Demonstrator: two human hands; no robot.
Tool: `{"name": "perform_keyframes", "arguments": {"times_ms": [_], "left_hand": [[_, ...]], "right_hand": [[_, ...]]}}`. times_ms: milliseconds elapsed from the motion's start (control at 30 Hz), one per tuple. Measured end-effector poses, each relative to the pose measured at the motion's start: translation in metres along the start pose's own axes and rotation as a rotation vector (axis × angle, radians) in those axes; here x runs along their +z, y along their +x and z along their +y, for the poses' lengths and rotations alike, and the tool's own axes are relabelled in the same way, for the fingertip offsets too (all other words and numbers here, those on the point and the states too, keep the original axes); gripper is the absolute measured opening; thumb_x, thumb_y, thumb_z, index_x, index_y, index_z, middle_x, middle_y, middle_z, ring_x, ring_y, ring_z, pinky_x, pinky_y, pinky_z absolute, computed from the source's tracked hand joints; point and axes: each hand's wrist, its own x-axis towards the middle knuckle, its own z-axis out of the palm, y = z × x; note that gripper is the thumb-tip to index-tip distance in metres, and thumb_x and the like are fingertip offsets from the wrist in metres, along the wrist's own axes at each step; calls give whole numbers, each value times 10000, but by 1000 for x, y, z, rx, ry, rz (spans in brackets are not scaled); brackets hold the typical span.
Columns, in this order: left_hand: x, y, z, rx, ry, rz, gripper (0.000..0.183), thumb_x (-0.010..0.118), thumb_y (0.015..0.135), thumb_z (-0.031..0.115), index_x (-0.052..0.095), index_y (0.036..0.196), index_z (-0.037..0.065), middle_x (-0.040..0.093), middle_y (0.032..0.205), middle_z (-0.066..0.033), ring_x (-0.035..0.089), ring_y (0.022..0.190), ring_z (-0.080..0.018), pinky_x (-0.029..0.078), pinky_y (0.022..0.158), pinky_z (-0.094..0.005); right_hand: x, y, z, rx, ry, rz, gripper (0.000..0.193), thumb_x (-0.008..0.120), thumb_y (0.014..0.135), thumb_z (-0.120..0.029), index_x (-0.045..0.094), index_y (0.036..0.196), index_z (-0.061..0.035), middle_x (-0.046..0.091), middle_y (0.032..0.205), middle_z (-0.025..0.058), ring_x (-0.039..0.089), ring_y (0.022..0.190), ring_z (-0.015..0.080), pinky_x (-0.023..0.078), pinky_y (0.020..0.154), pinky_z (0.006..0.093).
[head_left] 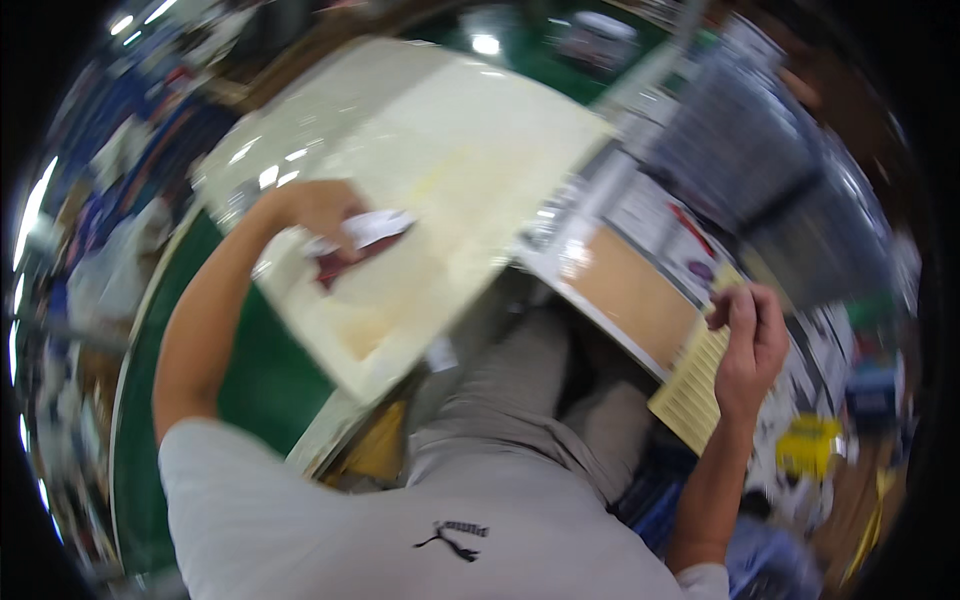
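Dark red item (pixel 383 247) with a white strip (pixel 380 227) along its upper side lies on the near left part of the pale board (pixel 480 160), beneath the left hand (pixel 330 220). Its long axis runs obliquely across the board: one end points toward the person's left and nearer the body, the other points right and away. The left hand reaches in from the left with the wrist bent; its fingers are closed over the middle of the item and grip it, leaving both ends exposed. Motion blur softens the outline, so the exact position of the thumb cannot be determined. The right hand (pixel 752 345) is well apart, at the person's right, above the upper part of a yellow lined sheet (pixel 697 385). Its fingers are curled inward; whether they pinch the sheet's edge or merely rest over it cannot be told. The sheet's long axis slants from near left to far right. Beside it lies a flat brown panel (pixel 635 290); beyond, a red slender object (pixel 690 228) sits near grey, glossy stacked containers (pixel 740 140).
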Motion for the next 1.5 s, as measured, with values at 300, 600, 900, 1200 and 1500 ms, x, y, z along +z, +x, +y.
{"name": "perform_keyframes", "arguments": {"times_ms": [300,600,900,1200,1500], "left_hand": [[26,-2,108,-228,251,377,512,825,672,293,668,1033,-34,735,955,-285,724,940,-427,564,851,-477],[34,34,244,484,-1047,246,415,763,914,248,617,1242,40,704,989,-50,682,774,-158,566,704,-340],[82,101,354,727,-1584,-258,659,738,961,61,439,1545,-7,662,1368,-158,688,1234,-263,590,1029,-413],[114,118,370,563,-1401,-211,825,806,886,26,392,1598,-18,658,1403,-169,680,1257,-258,567,1053,-405],[113,136,367,578,-1407,-339,743,846,914,59,427,1519,-41,694,1285,-158,722,1135,-218,616,949,-380]], "right_hand": [[-145,-76,38,311,-512,240,195,683,1014,-131,729,1113,30,740,851,79,658,737,121,527,682,293],[-139,-76,95,373,-543,149,218,686,964,-165,767,1072,7,774,886,189,760,804,300,577,755,388],[-191,-65,148,249,-761,275,225,657,993,-181,752,1072,7,756,960,209,734,886,384,566,805,435],[-157,-7,139,156,-713,191,215,680,981,-174,754,1075,6,772,975,215,763,892,368,580,811,407],[-97,47,162,292,-840,-10,222,681,959,-183,795,1052,-16,774,1024,185,732,957,396,568,858,469]]}}
